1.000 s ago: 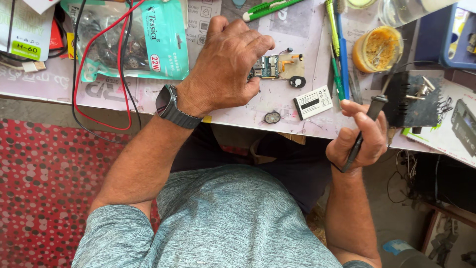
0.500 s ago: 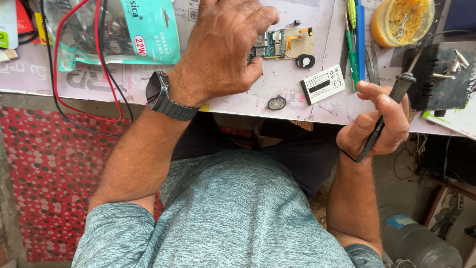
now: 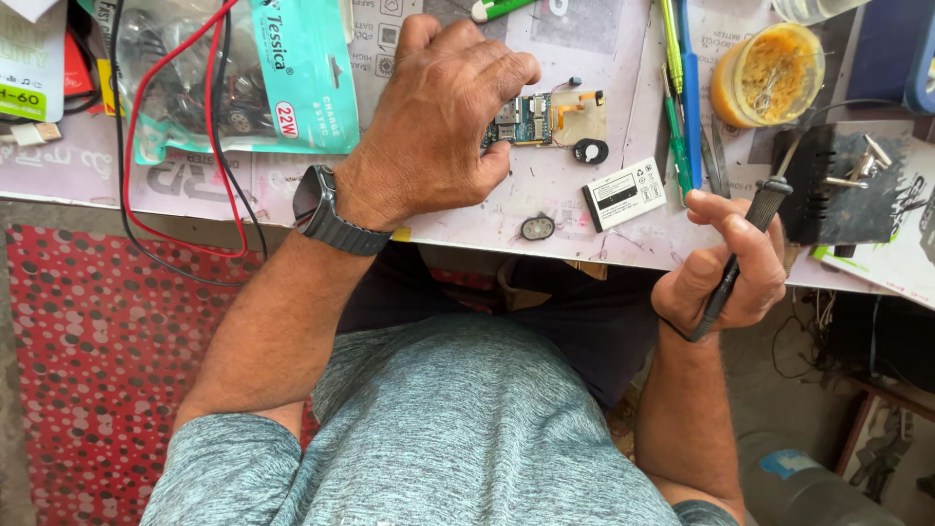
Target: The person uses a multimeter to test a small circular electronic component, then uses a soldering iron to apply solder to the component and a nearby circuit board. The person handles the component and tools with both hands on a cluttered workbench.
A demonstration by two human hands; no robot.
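My left hand [image 3: 438,117], with a dark watch on its wrist, rests palm down on the table and pins a small green circuit board [image 3: 550,117] under its fingertips. My right hand [image 3: 726,268] hovers at the table's front edge, fingers wrapped around a black-handled soldering iron [image 3: 750,229] whose thin metal tip points up toward a black stand [image 3: 842,185]. A small white battery [image 3: 623,193] lies between the two hands. A round black part [image 3: 589,151] and an oval metal part [image 3: 537,228] lie near the board.
A teal charger packet [image 3: 292,78] with red and black wires [image 3: 136,146] lies at the left. Green and blue pens [image 3: 682,97] and a yellow tub of paste [image 3: 765,73] stand behind the battery. A red dotted mat [image 3: 88,370] covers the floor.
The view has shifted slightly. My right hand with the soldering iron has stayed at the table's edge, and my left hand has kept pressing on the circuit board.
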